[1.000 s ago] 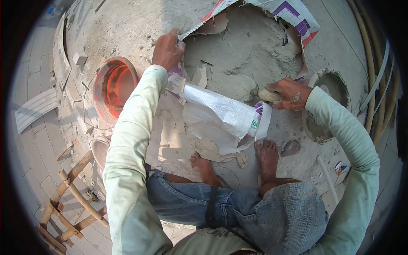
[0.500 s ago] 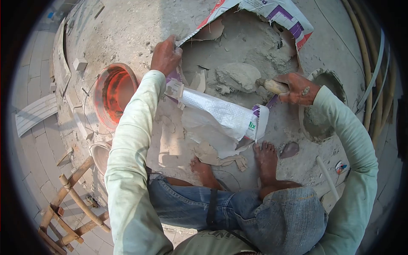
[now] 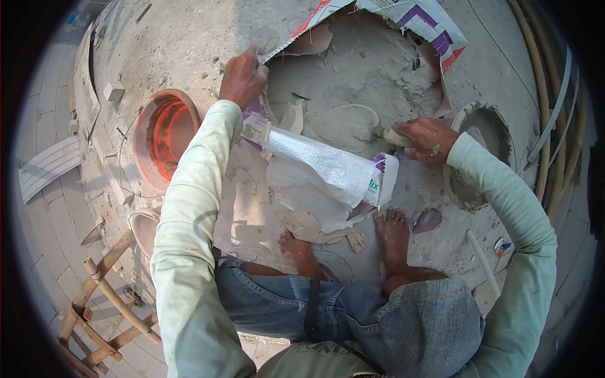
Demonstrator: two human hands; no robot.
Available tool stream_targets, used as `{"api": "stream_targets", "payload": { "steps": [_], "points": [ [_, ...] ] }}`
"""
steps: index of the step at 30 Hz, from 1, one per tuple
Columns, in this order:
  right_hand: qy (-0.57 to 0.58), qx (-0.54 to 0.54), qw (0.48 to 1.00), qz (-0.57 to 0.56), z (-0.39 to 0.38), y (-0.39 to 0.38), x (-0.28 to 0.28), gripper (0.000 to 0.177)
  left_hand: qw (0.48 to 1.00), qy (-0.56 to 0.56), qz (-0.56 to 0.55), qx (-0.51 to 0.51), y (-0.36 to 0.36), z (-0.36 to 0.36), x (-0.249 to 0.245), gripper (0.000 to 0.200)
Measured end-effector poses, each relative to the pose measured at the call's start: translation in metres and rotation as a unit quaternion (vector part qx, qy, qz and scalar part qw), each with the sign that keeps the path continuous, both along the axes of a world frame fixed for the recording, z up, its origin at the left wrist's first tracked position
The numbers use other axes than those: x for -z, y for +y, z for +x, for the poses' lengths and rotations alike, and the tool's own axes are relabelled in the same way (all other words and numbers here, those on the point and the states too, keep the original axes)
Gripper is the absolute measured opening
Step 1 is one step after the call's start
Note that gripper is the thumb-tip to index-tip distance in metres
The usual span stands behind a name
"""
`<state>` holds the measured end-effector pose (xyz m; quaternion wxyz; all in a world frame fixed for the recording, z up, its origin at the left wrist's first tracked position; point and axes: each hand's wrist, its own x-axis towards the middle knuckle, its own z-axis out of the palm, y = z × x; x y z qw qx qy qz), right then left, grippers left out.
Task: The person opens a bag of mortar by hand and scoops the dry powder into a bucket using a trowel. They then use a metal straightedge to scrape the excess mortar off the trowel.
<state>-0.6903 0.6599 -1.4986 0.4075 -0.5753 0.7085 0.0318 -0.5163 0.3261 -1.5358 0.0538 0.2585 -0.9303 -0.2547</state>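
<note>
A: Entry one, left hand (image 3: pixel 242 79)?
B: Fingers pinch the torn flap of the cement bag (image 3: pixel 421 17) and hold it back, so the grey powder (image 3: pixel 372 69) inside lies exposed.
A: Right hand (image 3: pixel 428 138)?
B: Fingers wrapped round the trowel (image 3: pixel 394 137) handle, blade lying in the powder. Orange bucket (image 3: pixel 165 135) near the bag, on the floor.

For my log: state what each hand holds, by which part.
Left hand: grip on the ripped edge of the cement sack; right hand: grip on the wooden handle of a trowel.
</note>
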Motion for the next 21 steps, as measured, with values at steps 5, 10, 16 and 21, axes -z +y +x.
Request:
{"api": "stream_targets", "payload": {
  "steps": [5, 10, 16, 21],
  "points": [
    [-0.071, 0.032, 0.994, 0.070, 0.010, -0.014, 0.010, 0.061, 1.000, 0.009, 0.003, -0.002, 0.001, -0.001, 0.002, 0.031],
    [-0.087, 0.047, 0.995, 0.020, 0.011, -0.008, 0.016, 0.059, 1.000, 0.005, 0.006, 0.011, 0.001, -0.002, -0.002, 0.032],
    [-0.142, 0.080, 0.985, 0.056, 0.004, -0.018, 0.005, 0.053, 1.000, 0.015, -0.005, 0.015, -0.001, 0.001, 0.000, 0.032],
    [-0.213, 0.097, 0.971, 0.037, -0.007, -0.008, 0.032, 0.046, 1.000, 0.011, 0.022, 0.002, 0.001, 0.000, -0.004, 0.032]
  ]
}}
